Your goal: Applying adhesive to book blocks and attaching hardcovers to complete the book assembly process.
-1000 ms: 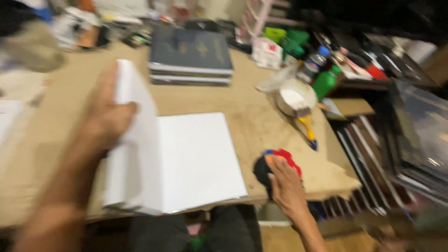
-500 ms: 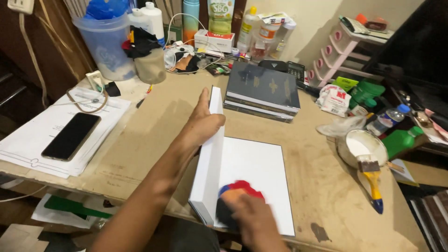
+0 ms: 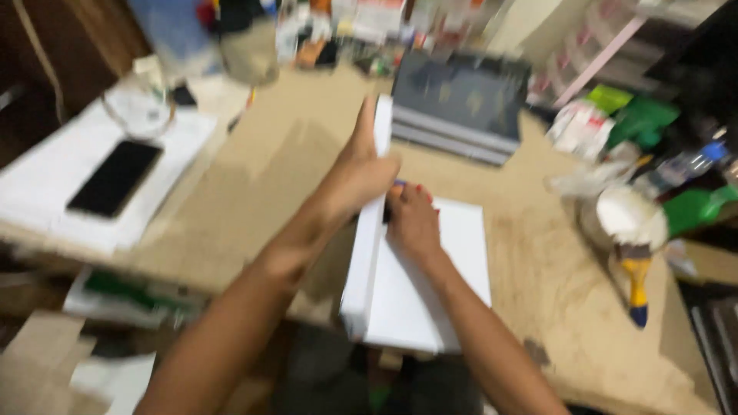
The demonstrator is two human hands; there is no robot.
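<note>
A thick white stack of paper sheets (image 3: pixel 430 300) lies on the wooden table (image 3: pixel 538 284). My left hand (image 3: pixel 361 173) grips the raised left part of the stack, holding it tilted up on edge. My right hand (image 3: pixel 411 219) presses a small object with red and blue showing against the flat white sheet, right beside the lifted part; most of that object is hidden under the fingers. The picture is blurred.
A dark book stack (image 3: pixel 461 104) lies behind the paper. A black phone (image 3: pixel 115 177) rests on white papers at the left. A white bowl (image 3: pixel 630 219) and a yellow-handled tool (image 3: pixel 636 280) sit at the right, with bottles and clutter along the back.
My right hand has slid the red and blue object from the near edge of the sheet up toward the lifted pages. The camera view shifted and moved closer.
</note>
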